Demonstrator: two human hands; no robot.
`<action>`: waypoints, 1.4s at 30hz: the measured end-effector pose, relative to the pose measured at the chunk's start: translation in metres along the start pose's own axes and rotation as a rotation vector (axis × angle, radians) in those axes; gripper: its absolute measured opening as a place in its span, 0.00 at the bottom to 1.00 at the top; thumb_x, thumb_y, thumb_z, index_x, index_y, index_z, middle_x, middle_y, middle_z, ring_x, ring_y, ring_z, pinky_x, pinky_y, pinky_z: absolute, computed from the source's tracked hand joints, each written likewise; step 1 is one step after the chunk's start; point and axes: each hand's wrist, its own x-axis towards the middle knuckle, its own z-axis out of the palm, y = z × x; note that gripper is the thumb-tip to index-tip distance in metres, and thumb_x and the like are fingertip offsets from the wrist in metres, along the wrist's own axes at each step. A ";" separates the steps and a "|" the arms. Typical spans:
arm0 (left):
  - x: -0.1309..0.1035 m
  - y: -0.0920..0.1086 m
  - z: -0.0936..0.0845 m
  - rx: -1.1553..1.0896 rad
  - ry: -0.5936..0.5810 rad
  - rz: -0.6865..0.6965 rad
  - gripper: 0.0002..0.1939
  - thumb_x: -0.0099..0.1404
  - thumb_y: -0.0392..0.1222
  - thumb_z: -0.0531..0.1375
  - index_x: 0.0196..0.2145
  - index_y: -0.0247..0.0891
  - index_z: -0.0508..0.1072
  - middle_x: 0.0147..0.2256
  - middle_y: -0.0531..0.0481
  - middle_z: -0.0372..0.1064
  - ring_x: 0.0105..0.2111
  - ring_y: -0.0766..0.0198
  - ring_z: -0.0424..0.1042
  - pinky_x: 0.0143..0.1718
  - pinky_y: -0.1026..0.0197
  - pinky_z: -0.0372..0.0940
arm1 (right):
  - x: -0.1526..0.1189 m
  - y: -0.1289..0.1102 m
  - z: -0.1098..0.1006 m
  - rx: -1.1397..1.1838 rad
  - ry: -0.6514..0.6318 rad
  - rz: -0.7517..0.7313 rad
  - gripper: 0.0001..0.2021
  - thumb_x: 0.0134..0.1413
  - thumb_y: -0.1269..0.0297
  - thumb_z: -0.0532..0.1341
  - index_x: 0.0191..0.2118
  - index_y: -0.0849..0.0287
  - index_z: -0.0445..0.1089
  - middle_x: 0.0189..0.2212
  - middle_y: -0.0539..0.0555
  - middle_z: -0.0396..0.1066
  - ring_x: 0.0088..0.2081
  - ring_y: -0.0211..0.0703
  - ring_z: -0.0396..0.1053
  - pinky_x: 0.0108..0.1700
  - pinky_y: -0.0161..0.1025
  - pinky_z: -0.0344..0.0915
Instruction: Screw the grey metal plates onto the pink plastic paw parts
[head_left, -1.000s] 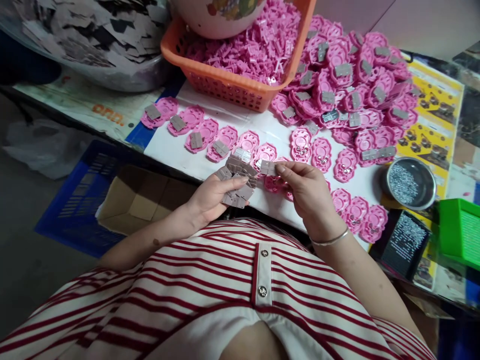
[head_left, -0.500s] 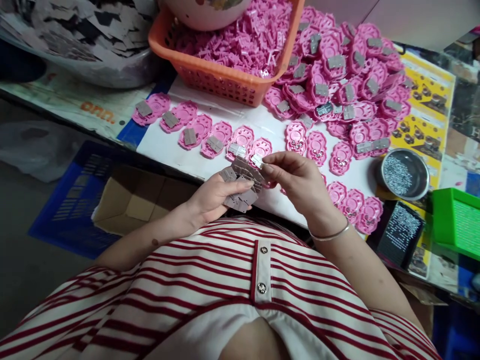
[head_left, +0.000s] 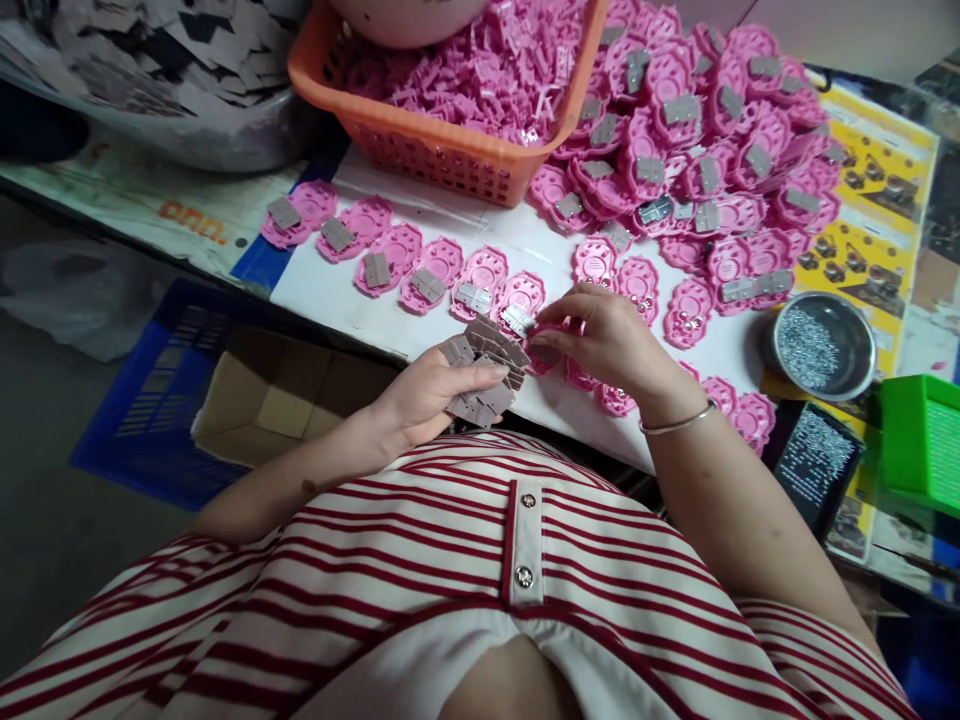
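Observation:
My left hand [head_left: 431, 395] is closed on a fanned stack of thin grey metal plates [head_left: 484, 400], the thumb pressing on top. Just right of the stack, my right hand [head_left: 607, 335] has its thumb and forefinger at the right edge of a shiny metal plate [head_left: 516, 320]. That plate lies over the lower end of a pink plastic casing [head_left: 523, 290]. Leftward runs a row of similar casings, each with a plate on its lower end, such as the casing [head_left: 480, 265] beside it. Some casings under my right hand are partly hidden.
An orange basket [head_left: 450, 165] of small pink parts stands behind the row. Right of it is a heap of pink casings with plates [head_left: 675, 150]. Screws fill a metal bowl [head_left: 862, 350] and a black tray [head_left: 836, 480]; a green bin [head_left: 896, 440] stands beyond. A blue crate [head_left: 142, 400] sits below left.
My right hand has shifted slightly right, and its fingertips are now at the edge of the shiny plate on the casing. My left hand keeps its stack in place. The view has shifted slightly.

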 end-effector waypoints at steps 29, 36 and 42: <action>0.012 -0.012 0.021 -0.001 -0.053 -0.014 0.13 0.54 0.39 0.74 0.35 0.34 0.78 0.26 0.52 0.75 0.22 0.65 0.74 0.22 0.63 0.75 | -0.052 -0.005 0.011 0.866 0.225 0.263 0.13 0.49 0.55 0.70 0.31 0.59 0.72 0.26 0.49 0.72 0.27 0.31 0.66 0.30 0.34 0.63; 0.008 -0.006 0.014 -0.009 0.026 0.066 0.13 0.53 0.40 0.76 0.32 0.35 0.78 0.26 0.53 0.74 0.22 0.67 0.73 0.24 0.63 0.75 | -0.026 0.011 -0.014 0.278 0.435 0.080 0.04 0.55 0.65 0.64 0.35 0.59 0.73 0.31 0.51 0.73 0.32 0.35 0.66 0.39 0.39 0.65; 0.004 -0.003 0.013 0.002 0.066 0.057 0.15 0.52 0.40 0.76 0.33 0.35 0.77 0.26 0.53 0.74 0.24 0.66 0.74 0.24 0.62 0.76 | 0.028 -0.001 -0.005 -0.331 0.094 -0.159 0.16 0.63 0.70 0.53 0.50 0.59 0.76 0.49 0.62 0.73 0.50 0.50 0.68 0.54 0.49 0.63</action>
